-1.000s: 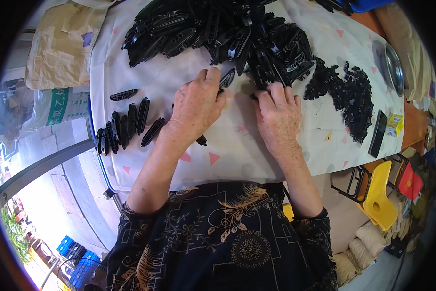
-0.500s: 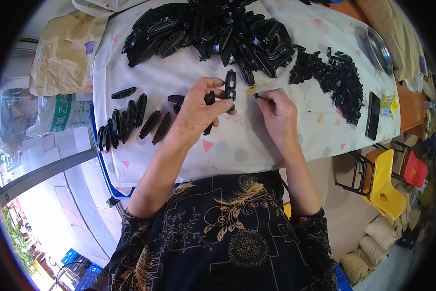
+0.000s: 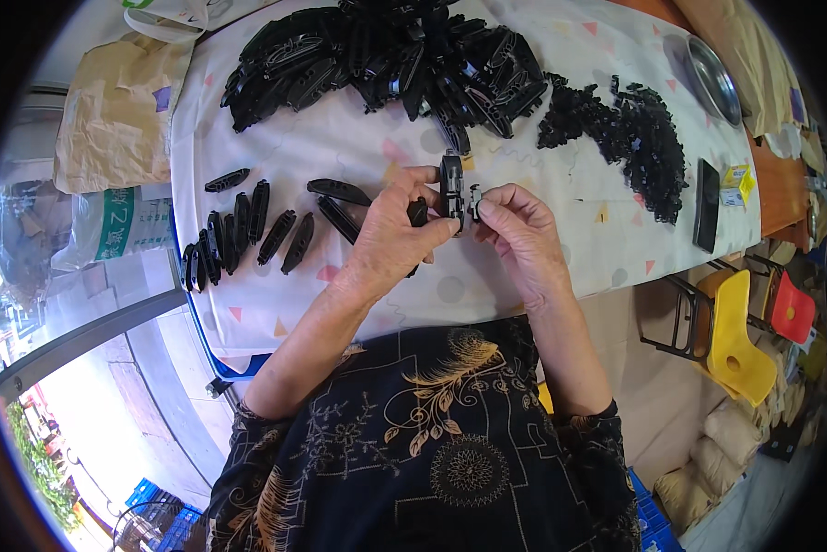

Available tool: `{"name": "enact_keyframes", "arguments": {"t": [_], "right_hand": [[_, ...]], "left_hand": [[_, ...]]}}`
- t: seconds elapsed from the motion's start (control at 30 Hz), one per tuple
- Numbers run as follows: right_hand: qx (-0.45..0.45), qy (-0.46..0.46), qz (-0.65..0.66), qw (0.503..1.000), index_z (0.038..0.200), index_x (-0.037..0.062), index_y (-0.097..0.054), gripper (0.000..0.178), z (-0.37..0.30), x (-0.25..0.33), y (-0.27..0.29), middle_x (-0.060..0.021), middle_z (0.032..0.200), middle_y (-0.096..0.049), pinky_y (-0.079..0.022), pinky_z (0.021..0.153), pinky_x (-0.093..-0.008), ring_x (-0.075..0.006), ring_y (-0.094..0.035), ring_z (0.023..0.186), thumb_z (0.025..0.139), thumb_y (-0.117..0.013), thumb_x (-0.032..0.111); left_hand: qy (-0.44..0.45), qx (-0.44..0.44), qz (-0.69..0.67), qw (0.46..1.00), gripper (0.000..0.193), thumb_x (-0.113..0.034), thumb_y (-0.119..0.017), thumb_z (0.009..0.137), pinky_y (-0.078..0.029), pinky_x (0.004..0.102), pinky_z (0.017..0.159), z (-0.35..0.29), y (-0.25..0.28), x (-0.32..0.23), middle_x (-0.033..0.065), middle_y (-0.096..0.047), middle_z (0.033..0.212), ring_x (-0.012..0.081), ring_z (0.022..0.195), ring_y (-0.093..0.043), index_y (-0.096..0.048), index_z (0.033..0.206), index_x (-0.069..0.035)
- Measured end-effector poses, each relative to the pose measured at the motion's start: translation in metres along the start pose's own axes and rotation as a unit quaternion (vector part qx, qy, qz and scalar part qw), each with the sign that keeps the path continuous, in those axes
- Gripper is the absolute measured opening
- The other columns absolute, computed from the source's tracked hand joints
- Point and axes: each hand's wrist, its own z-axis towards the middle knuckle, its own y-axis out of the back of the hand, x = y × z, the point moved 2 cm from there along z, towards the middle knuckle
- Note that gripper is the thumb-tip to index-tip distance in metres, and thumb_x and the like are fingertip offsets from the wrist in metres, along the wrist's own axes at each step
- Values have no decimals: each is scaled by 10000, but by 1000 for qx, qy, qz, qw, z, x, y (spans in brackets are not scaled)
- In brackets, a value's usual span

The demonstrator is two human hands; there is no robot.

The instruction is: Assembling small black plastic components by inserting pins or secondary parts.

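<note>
My left hand point(image 3: 386, 230) is closed around a long black plastic housing point(image 3: 451, 189), held upright between thumb and fingers. Another dark piece point(image 3: 417, 213) of similar shape shows within the same hand's grip. My right hand point(image 3: 522, 228) pinches a small black plastic clip point(image 3: 474, 204) just right of the housing; a narrow gap seems to part the two. Left of my left hand lie several loose black housings point(image 3: 259, 210) in a loose row, two of them point(image 3: 340, 191) close to my wrist.
A big heap of black housings point(image 3: 303, 69) covers the table's far side. Small black clips point(image 3: 648, 152) are piled at the far right, near a black phone point(image 3: 705, 205) and a metal bowl point(image 3: 713, 81). The patterned white tablecloth point(image 3: 561, 258) lies beneath. A yellow chair point(image 3: 734, 340) stands at right.
My right hand has moved left with the small clip, up to the housing. The housing in my left hand has turned and come slightly right and nearer.
</note>
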Motion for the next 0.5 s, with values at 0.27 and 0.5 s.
{"name": "enact_keyframes", "arguments": {"t": [0.27,0.5], "right_hand": [[4,30,3,1000,863,36,-650,65,2,-6,-13,0,834,-620,-413,688,-214,-70,-512,724,855,-671,97],[-19,30,-16,999,859,39,-634,78,3,-10,-14,25,790,-601,-419,711,-215,-56,-516,743,850,-684,98]], "left_hand": [[-34,-10,83,996,492,-36,-685,753,-485,259,576,-3,-1,1,52,-594,811,107,694,-563,-472,1196,-8],[-64,-18,103,992,475,-17,-674,753,-478,279,682,-4,-1,3,42,-573,787,122,737,-559,-483,1187,-45]]}}
